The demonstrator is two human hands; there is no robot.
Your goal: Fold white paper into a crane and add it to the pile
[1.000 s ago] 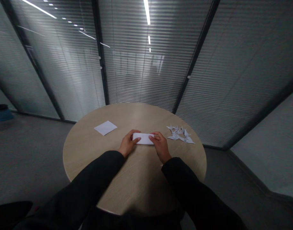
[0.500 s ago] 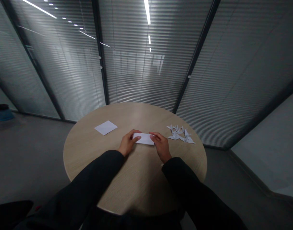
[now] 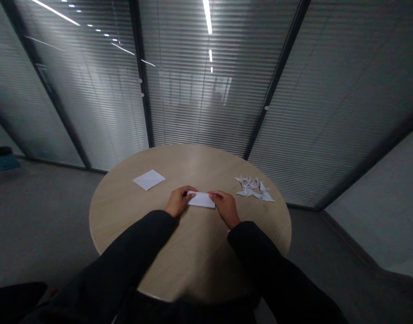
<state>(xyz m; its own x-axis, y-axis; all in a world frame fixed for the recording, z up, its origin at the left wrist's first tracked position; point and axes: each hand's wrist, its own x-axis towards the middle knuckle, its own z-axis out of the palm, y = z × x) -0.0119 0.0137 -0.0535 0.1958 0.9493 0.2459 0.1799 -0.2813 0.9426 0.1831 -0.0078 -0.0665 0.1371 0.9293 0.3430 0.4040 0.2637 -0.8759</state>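
Note:
A folded sheet of white paper [image 3: 201, 200], now a narrow rectangle, is held between my two hands over the middle of the table. My left hand [image 3: 179, 200] grips its left end, thumb on top and fingers behind the far edge. At the right end, my right hand [image 3: 225, 208] pinches the paper near its far corner with thumb and fingers. Whether the paper's underside touches the tabletop, I cannot tell.
The round wooden table [image 3: 172, 265] stands close to glass panels with blinds [image 3: 199, 112]. A flat white paper square [image 3: 148, 180] lies at the left. Several folded paper cranes [image 3: 255, 188] are heaped at the right. A blue bin [image 3: 4, 159] is on the floor far left.
Both hands and the folded paper have shifted slightly toward me and a little left. The loose square and the cranes stay in place.

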